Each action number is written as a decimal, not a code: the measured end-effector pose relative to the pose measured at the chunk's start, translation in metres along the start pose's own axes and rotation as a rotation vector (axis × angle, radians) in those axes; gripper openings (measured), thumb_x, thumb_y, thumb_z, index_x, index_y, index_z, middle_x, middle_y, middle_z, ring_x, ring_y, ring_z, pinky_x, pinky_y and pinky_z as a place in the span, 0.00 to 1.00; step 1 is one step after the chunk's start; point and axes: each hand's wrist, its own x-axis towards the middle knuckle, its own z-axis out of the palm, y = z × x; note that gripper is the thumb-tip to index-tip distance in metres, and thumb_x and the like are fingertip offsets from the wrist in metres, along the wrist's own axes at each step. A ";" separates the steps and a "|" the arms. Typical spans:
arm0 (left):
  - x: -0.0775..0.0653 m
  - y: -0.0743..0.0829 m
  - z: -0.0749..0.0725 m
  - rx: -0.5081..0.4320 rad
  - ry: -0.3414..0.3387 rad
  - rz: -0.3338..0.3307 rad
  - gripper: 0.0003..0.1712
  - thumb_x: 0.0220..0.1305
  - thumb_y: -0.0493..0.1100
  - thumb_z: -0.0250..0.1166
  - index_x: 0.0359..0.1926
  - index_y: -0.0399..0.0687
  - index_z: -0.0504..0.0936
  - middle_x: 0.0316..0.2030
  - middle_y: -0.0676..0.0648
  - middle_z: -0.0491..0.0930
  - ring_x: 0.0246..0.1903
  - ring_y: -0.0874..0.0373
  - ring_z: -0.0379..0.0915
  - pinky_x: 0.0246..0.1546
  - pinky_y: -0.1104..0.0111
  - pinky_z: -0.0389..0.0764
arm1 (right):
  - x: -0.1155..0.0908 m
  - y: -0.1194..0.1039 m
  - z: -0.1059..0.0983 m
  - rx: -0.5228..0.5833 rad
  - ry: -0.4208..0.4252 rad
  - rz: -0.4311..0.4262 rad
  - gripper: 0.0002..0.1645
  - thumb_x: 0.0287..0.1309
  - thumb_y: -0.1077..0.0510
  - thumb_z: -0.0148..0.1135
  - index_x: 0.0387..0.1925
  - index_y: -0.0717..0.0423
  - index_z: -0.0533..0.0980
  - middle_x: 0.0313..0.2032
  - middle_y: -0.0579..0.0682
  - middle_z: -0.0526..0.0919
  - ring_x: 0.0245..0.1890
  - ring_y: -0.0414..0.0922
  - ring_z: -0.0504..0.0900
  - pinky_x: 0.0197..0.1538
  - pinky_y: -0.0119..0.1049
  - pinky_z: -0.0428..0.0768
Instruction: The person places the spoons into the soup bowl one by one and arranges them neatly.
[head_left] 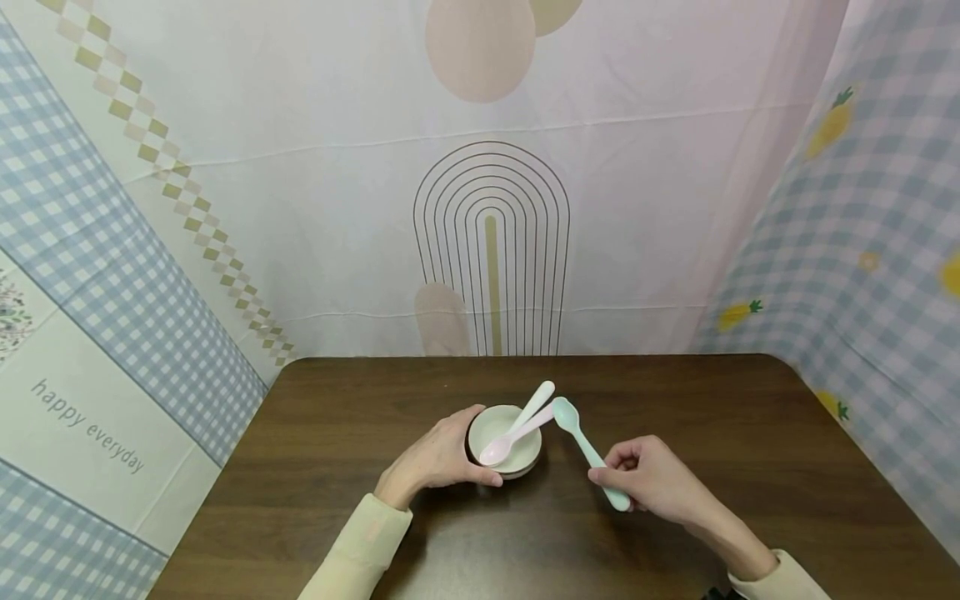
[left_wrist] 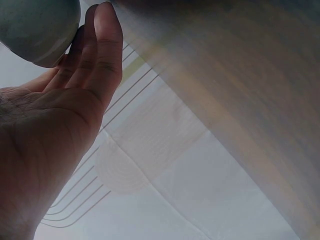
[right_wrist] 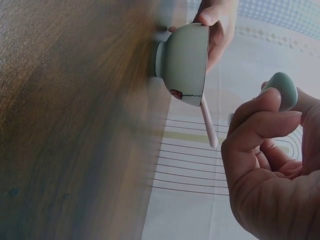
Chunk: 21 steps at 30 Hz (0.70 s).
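Note:
A small pale bowl [head_left: 487, 423] is near the middle of the brown table. My left hand [head_left: 442, 454] holds its left side, thumb at the near edge and fingers round the far side. Two spoons lean in the bowl: a white spoon [head_left: 535, 403] with its handle over the far right rim, and a pink spoon [head_left: 495, 452], bowl end down inside. To the right, my right hand [head_left: 660, 482] pinches a mint-green spoon [head_left: 587, 446] by its handle. That spoon's head points toward the bowl and overlaps the pink handle's tip in the head view.
The dark wooden table [head_left: 337, 417] runs back to a pale patterned cloth [head_left: 337, 233] hanging behind it. Blue checked cloth [head_left: 862, 250] hangs along the right side, with more at the left.

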 end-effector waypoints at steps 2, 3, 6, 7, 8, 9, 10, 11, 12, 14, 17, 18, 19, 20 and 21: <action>0.000 0.000 0.000 -0.001 0.000 0.000 0.55 0.43 0.61 0.90 0.71 0.53 0.76 0.56 0.55 0.85 0.54 0.59 0.82 0.60 0.59 0.82 | 0.000 0.000 0.000 0.003 0.000 0.002 0.19 0.67 0.54 0.75 0.29 0.67 0.82 0.20 0.45 0.79 0.18 0.35 0.74 0.22 0.29 0.74; 0.000 0.000 0.000 -0.002 0.001 0.000 0.55 0.43 0.61 0.90 0.71 0.53 0.76 0.56 0.55 0.85 0.54 0.59 0.82 0.60 0.58 0.82 | 0.000 0.000 0.000 0.004 0.000 0.003 0.19 0.67 0.54 0.75 0.30 0.67 0.82 0.20 0.45 0.79 0.19 0.35 0.74 0.22 0.29 0.74; 0.000 0.000 0.000 -0.003 0.001 0.004 0.55 0.43 0.61 0.90 0.71 0.53 0.76 0.56 0.55 0.85 0.54 0.59 0.82 0.60 0.59 0.82 | 0.001 0.000 0.001 0.005 0.001 0.005 0.18 0.67 0.55 0.75 0.30 0.67 0.82 0.20 0.45 0.79 0.19 0.35 0.74 0.22 0.29 0.74; 0.000 0.000 0.000 -0.003 0.002 0.005 0.55 0.43 0.61 0.90 0.71 0.53 0.76 0.56 0.55 0.85 0.54 0.59 0.82 0.59 0.59 0.82 | 0.001 0.000 0.001 0.004 0.001 0.005 0.18 0.68 0.55 0.75 0.30 0.67 0.82 0.20 0.45 0.79 0.19 0.35 0.74 0.22 0.29 0.74; 0.000 0.000 0.000 -0.003 0.002 0.007 0.55 0.43 0.61 0.90 0.70 0.53 0.76 0.56 0.55 0.85 0.54 0.59 0.82 0.59 0.59 0.82 | 0.001 0.000 0.001 0.003 0.002 0.005 0.18 0.68 0.55 0.74 0.30 0.67 0.82 0.20 0.45 0.79 0.18 0.35 0.74 0.22 0.29 0.73; 0.001 -0.001 0.000 -0.003 0.002 0.008 0.54 0.43 0.61 0.90 0.70 0.53 0.76 0.55 0.55 0.85 0.54 0.59 0.82 0.59 0.59 0.82 | 0.001 0.000 0.001 0.002 0.002 0.006 0.18 0.68 0.55 0.74 0.30 0.67 0.82 0.20 0.45 0.79 0.18 0.35 0.74 0.22 0.29 0.73; 0.001 -0.001 0.000 -0.003 0.002 0.009 0.54 0.43 0.61 0.90 0.70 0.53 0.76 0.55 0.55 0.85 0.54 0.59 0.82 0.59 0.59 0.82 | 0.001 0.000 0.001 0.002 0.002 0.007 0.18 0.68 0.55 0.74 0.30 0.68 0.82 0.20 0.45 0.79 0.18 0.35 0.74 0.22 0.29 0.73; 0.001 -0.001 0.000 -0.004 0.001 0.009 0.54 0.43 0.61 0.90 0.70 0.54 0.76 0.55 0.55 0.85 0.54 0.59 0.82 0.59 0.59 0.82 | 0.001 0.000 0.001 0.003 0.001 0.008 0.18 0.68 0.56 0.74 0.31 0.69 0.82 0.20 0.45 0.79 0.18 0.35 0.73 0.22 0.29 0.73; 0.001 -0.001 0.000 -0.004 0.002 0.009 0.54 0.43 0.61 0.90 0.70 0.54 0.76 0.55 0.55 0.85 0.53 0.59 0.82 0.59 0.59 0.82 | 0.001 0.000 0.001 0.004 0.001 0.009 0.19 0.69 0.56 0.74 0.31 0.70 0.82 0.20 0.45 0.79 0.18 0.36 0.73 0.22 0.29 0.73; 0.001 -0.001 0.000 -0.004 0.002 0.007 0.54 0.43 0.61 0.90 0.70 0.53 0.76 0.55 0.55 0.85 0.54 0.59 0.82 0.59 0.59 0.82 | 0.001 -0.001 0.001 0.005 0.000 0.011 0.19 0.69 0.56 0.74 0.32 0.71 0.82 0.20 0.45 0.79 0.18 0.36 0.73 0.22 0.29 0.72; 0.000 -0.001 0.000 -0.004 0.002 0.005 0.55 0.43 0.61 0.90 0.70 0.53 0.76 0.55 0.55 0.85 0.54 0.59 0.82 0.59 0.59 0.82 | 0.001 -0.001 0.001 0.005 -0.002 0.008 0.20 0.69 0.55 0.73 0.32 0.72 0.82 0.20 0.45 0.79 0.18 0.36 0.72 0.22 0.29 0.72; 0.001 -0.001 0.000 -0.004 0.002 0.006 0.55 0.43 0.61 0.90 0.70 0.53 0.76 0.55 0.55 0.85 0.54 0.59 0.82 0.59 0.59 0.82 | 0.001 -0.001 0.001 0.004 -0.003 0.006 0.19 0.69 0.56 0.73 0.32 0.71 0.82 0.20 0.45 0.78 0.18 0.36 0.72 0.22 0.28 0.71; 0.001 -0.001 0.000 -0.003 0.002 0.007 0.55 0.43 0.61 0.90 0.70 0.53 0.76 0.56 0.55 0.85 0.54 0.59 0.82 0.59 0.59 0.82 | 0.001 -0.001 0.001 0.004 -0.004 0.002 0.19 0.69 0.56 0.73 0.32 0.71 0.82 0.20 0.45 0.78 0.17 0.36 0.72 0.21 0.28 0.71; 0.001 -0.001 0.000 -0.003 0.003 0.008 0.54 0.43 0.61 0.90 0.70 0.53 0.76 0.55 0.55 0.85 0.54 0.59 0.82 0.59 0.59 0.82 | 0.001 -0.001 0.001 0.003 -0.004 0.000 0.19 0.69 0.56 0.73 0.31 0.70 0.82 0.19 0.45 0.78 0.17 0.36 0.71 0.21 0.28 0.71; 0.001 -0.001 0.000 -0.003 0.003 0.009 0.54 0.43 0.61 0.90 0.70 0.54 0.76 0.55 0.55 0.85 0.54 0.59 0.82 0.59 0.59 0.82 | 0.001 -0.001 0.002 0.001 -0.004 -0.003 0.19 0.69 0.56 0.73 0.31 0.70 0.82 0.19 0.45 0.78 0.17 0.36 0.71 0.21 0.28 0.71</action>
